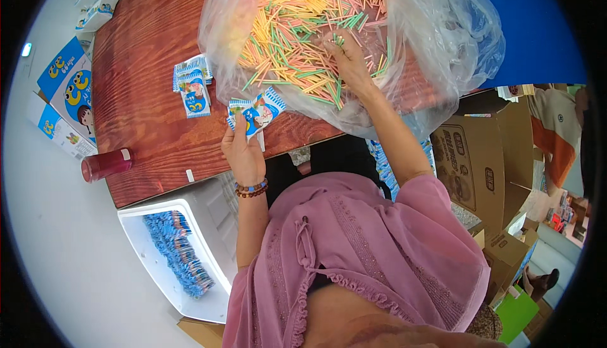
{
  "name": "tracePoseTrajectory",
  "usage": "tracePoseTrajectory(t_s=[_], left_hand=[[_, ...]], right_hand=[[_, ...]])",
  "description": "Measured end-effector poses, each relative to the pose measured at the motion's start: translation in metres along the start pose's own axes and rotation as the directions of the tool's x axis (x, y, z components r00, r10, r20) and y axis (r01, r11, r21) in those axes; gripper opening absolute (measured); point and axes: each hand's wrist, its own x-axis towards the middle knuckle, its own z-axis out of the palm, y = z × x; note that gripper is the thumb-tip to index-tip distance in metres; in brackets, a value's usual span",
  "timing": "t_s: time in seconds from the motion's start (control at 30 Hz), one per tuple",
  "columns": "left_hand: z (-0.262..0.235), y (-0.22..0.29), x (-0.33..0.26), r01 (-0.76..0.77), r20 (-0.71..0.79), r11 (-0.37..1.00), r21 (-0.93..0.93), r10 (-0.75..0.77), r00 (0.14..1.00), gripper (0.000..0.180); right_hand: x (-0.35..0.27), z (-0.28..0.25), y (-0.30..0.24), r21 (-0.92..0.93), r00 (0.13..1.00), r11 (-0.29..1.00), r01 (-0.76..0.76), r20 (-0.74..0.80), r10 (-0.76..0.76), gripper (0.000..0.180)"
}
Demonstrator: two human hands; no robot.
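My left hand is closed on a few small blue-and-white packets, fanned out near the table's front edge. Inside a big clear plastic bag lies a heap of thin pink, yellow and green sticks. My right hand reaches into this heap with its fingers curled, and some stick ends show at the fingertips. More of the same packets lie stacked on the table, left of my left hand.
The red-brown wooden table carries a red-pink jar at its left corner. Below stands a white bin with rows of packets. Printed cartons stand at the left, and open cardboard boxes at the right.
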Motion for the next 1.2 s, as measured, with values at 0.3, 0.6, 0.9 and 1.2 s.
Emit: tracePoseTrajectory(t_s=[0.3,0.6,0.9,1.2], left_hand=[[-0.001,-0.003,0.002,-0.002,0.030,1.000,-0.005,0.002,1.000,0.015],[0.003,0.000,0.000,-0.008,0.044,1.000,-0.010,0.009,0.999,0.015],[0.017,-0.005,0.008,-0.021,0.088,0.997,-0.081,0.028,0.996,0.015],[0.042,-0.019,0.026,0.104,0.137,0.986,-0.131,-0.086,0.987,0.011]], right_hand=[[0.002,-0.004,0.001,-0.280,0.994,0.953,0.113,0.047,-0.104,0.017],[0.005,-0.009,0.009,-0.420,0.953,0.857,0.298,0.080,-0.293,0.012],[0.015,-0.009,-0.019,0.447,0.959,0.888,-0.107,-0.190,0.211,0.008],[0.015,0.022,-0.054,0.904,0.991,0.426,-0.038,-0.021,0.133,0.011]])
